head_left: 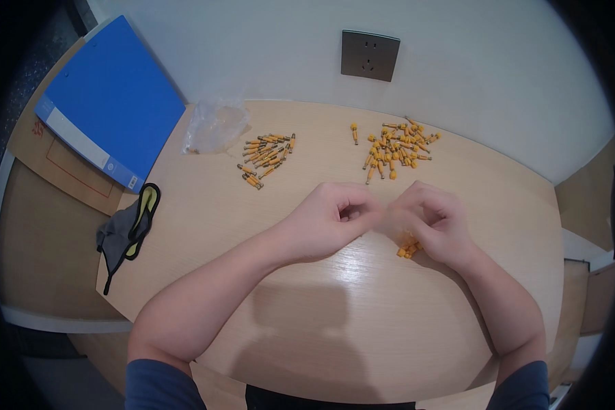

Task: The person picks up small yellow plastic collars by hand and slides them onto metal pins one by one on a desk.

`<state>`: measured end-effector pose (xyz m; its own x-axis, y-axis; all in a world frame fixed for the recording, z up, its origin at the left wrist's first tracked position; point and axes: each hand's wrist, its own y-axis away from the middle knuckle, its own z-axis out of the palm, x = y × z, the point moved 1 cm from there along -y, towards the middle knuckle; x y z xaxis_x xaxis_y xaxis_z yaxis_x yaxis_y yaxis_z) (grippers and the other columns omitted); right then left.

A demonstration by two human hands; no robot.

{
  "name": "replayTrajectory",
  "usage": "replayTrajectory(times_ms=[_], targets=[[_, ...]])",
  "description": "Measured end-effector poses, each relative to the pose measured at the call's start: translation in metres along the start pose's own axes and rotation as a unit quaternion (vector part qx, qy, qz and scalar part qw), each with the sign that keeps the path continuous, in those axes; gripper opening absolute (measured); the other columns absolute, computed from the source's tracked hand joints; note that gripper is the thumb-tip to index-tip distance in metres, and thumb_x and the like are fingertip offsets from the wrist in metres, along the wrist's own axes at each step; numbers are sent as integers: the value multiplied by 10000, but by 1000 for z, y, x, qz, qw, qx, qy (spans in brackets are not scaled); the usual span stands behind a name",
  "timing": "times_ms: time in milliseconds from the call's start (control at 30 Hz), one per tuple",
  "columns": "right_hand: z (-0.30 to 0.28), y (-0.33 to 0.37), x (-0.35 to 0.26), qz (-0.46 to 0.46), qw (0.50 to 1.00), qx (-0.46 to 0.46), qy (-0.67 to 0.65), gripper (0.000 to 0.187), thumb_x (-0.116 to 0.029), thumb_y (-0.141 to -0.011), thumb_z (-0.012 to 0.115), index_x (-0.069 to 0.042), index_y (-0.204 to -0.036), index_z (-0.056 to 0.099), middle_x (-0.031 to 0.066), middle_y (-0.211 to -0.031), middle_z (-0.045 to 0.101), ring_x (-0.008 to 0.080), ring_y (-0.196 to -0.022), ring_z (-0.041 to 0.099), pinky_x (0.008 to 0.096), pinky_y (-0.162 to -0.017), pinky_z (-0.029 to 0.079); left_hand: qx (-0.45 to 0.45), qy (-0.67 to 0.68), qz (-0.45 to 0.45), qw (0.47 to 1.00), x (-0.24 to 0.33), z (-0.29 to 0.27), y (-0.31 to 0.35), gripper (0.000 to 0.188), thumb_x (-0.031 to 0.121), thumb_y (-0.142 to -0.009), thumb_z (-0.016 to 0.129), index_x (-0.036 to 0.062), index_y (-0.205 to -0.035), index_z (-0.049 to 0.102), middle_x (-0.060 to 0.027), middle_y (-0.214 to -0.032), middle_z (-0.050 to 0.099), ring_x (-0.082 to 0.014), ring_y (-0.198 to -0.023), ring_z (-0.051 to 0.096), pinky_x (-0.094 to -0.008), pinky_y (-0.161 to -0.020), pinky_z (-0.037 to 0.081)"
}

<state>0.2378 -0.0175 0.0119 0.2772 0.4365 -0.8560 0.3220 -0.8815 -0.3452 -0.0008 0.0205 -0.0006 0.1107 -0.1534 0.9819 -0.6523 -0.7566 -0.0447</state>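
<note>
My left hand (345, 215) and my right hand (436, 222) meet tip to tip over the middle of the table. Thumb and fingers of each are pinched together; the right fingertips are smeared by motion. Whatever sits between them is too small or hidden to make out. Just below my right hand lies a small heap of orange-yellow caps (408, 250), partly covered by it. Beyond the hands is a pile of slim yellow pieces with metal ends and round yellow caps (396, 147). Farther left, similar yellow metal-ended pieces (270, 152) lie in a loose group, seemingly capless.
A crumpled clear plastic bag (216, 126) rests at the table's back left. One capped yellow piece (354, 133) lies apart. At left are a blue folder (116, 96), brown envelope (72, 174) and grey-black cloth item (128, 229). A wall socket (370, 55) is behind.
</note>
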Motion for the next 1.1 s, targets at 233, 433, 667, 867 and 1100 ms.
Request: replayTrajectory(times_ms=[233,433,667,867,1100], targets=[[-1,-2,0,10,997,11,-72,192,118,-919,750,-16,-1052,781,85,-1036,718,169,-985,683,313,-876,541,3,52,-33,998,4,0,-2,107,86,-1073,703,11,-1095,775,6,-904,688,-62,-816,595,-249,-717,490],[3,-3,-3,6,995,34,-90,191,145,-921,733,-13,-1019,776,94,-1053,712,171,-984,675,316,-882,540,1,84,-28,996,3,-1,-2,108,81,-1072,703,7,-1098,776,6,-907,696,-61,-817,600,-245,-724,494],[-15,3,11,-64,995,-30,73,91,56,-950,764,-9,-958,701,33,-908,702,116,-863,635,301,-771,531,10,18,-9,1000,8,3,0,110,89,-1072,705,-4,-1068,764,15,-871,681,-52,-780,585,-243,-697,481],[4,-4,-2,10,996,57,-70,66,-6,-1009,734,-34,-1040,683,16,-978,658,92,-918,607,280,-841,506,54,35,-14,998,3,2,-2,108,100,-1069,713,7,-1053,768,35,-837,658,-24,-760,542,-230,-664,437],[2,-4,6,42,987,101,-121,67,27,-1004,721,-23,-1032,686,23,-1025,656,98,-948,599,288,-871,504,65,1,-6,998,7,2,-1,102,99,-1065,721,9,-1051,768,49,-836,653,-10,-755,525,-221,-664,425]])
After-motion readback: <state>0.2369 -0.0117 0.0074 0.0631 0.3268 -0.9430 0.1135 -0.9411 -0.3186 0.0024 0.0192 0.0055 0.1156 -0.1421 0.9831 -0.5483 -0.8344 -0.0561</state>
